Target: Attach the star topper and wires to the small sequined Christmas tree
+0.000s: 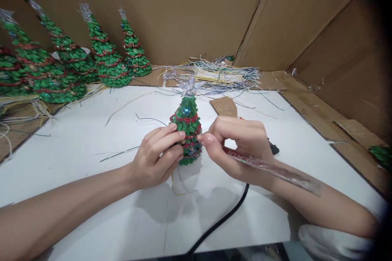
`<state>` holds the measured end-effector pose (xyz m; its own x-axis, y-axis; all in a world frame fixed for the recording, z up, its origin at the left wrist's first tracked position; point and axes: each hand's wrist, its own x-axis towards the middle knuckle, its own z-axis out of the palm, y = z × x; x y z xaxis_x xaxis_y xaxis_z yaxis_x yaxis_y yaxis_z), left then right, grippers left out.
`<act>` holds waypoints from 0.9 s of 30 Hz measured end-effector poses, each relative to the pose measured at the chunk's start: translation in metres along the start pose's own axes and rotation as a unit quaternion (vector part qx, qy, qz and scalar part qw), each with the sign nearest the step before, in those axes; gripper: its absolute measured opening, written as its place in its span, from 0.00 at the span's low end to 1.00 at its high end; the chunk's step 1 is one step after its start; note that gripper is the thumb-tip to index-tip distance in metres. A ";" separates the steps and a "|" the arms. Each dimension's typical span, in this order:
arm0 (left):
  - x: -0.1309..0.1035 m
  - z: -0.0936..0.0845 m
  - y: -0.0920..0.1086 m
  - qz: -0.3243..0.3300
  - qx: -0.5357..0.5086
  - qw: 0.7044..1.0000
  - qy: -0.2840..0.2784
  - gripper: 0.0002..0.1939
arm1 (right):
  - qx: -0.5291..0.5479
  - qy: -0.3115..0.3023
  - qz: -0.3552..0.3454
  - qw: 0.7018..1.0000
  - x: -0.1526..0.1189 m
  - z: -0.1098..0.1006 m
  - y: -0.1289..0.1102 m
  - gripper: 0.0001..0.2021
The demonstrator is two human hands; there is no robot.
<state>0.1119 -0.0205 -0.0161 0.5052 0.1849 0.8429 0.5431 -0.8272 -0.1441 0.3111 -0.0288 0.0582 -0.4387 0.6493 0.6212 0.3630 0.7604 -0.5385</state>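
A small Christmas tree figurine point(187, 124) with red garlands, a blue bauble and a clear star on top stands upright in the middle of the white work surface point(107, 195). My left hand point(159, 153) is closed around its left side, fingers pressed on the branches. At the tree's right side, my right hand point(239, 142) holds a slim pen-like tool point(266, 165) with a red label and clear plastic along its shaft, which runs back over my wrist. Its tip is hidden by my fingers, which are close to the tree. Thin yellow and white wires point(174, 189) trail below the tree.
Several similar trees point(107, 57) stand at the back left. A bundle of thin wires point(220, 73) lies along the back edge. A cardboard scrap point(225, 107) rests behind my right hand. A black cable point(220, 222) runs from the front edge under my right wrist. Cardboard walls point(171, 16) enclose the space.
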 end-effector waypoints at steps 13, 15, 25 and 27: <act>0.000 0.000 0.000 -0.001 -0.001 1.000 -0.004 0.06 | -0.032 0.023 -0.046 0.998 -0.009 0.008 0.006 0.12; 0.000 0.000 0.000 0.001 0.000 1.000 -0.005 0.06 | 0.001 0.015 -0.017 1.000 -0.004 0.004 0.006 0.13; 0.002 -0.001 0.002 -0.003 0.003 1.000 -0.007 0.06 | 0.187 0.045 0.182 0.964 0.002 0.007 0.000 0.13; 0.001 -0.001 0.002 -0.004 0.003 1.000 -0.009 0.07 | 0.176 0.047 0.175 0.968 0.000 0.009 0.000 0.13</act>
<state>0.1126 -0.0222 -0.0150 0.5121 0.2013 0.8350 0.5517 -0.8222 -0.1401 0.3040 -0.0286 0.0529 -0.2566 0.8775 0.4050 0.1671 0.4530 -0.8757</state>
